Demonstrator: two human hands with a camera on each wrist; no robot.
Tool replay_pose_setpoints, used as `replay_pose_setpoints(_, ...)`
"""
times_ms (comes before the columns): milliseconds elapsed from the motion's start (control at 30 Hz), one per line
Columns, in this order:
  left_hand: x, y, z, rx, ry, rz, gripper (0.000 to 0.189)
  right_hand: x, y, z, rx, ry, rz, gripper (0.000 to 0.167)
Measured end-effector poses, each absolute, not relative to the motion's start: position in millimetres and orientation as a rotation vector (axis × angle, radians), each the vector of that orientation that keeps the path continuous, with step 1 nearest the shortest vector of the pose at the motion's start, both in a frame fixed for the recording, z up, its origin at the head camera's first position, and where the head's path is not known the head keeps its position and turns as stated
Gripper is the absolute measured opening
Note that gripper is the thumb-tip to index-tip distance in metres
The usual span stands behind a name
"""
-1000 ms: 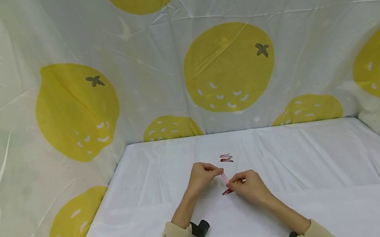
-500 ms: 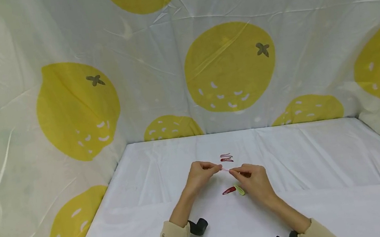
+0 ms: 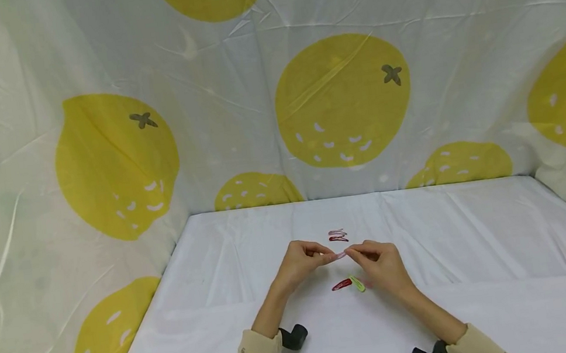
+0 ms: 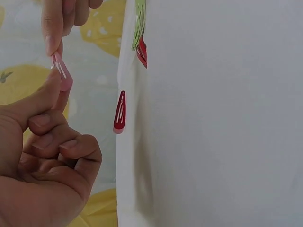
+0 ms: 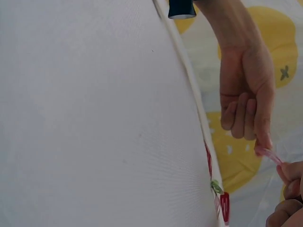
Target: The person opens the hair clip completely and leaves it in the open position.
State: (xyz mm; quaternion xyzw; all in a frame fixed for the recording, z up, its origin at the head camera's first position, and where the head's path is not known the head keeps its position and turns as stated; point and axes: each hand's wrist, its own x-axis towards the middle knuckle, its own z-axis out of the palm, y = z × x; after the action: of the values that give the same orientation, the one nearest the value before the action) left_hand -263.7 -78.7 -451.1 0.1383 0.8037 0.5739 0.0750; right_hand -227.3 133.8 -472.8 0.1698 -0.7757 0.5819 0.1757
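A small pink snap hair clip (image 4: 65,78) is held up between both hands. My left hand (image 3: 299,263) pinches one end with thumb and forefinger, its other fingers curled in the left wrist view. The right hand (image 3: 380,261) pinches the opposite end between thumb and forefinger. Just in front of the hands, a red hair clip (image 3: 341,284) and a green hair clip (image 3: 357,284) lie on the white cloth, their ends meeting. A bit of pink shows beside the right hand, mostly hidden by it.
Behind the hands lie a pink clip (image 3: 337,232) and a dark red clip (image 3: 338,239), close together. The white-covered table (image 3: 460,237) meets a lemon-print curtain (image 3: 231,100) at the back and sides. Black wrist cameras (image 3: 294,337) sit near the sleeves.
The right hand has risen away from the table clips, uncovering the green one. The pink clip has swung from steeply slanted to nearly level between the hands. The left hand has barely moved.
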Motion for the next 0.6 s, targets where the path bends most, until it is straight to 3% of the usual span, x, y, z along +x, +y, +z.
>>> replay_pose_setpoints(600,-263.4,-75.7,-447.8,0.485,2.45,1.765,0.015,-232.2,143.5,-471.5,0.498,-2.22,1.684,0.006)
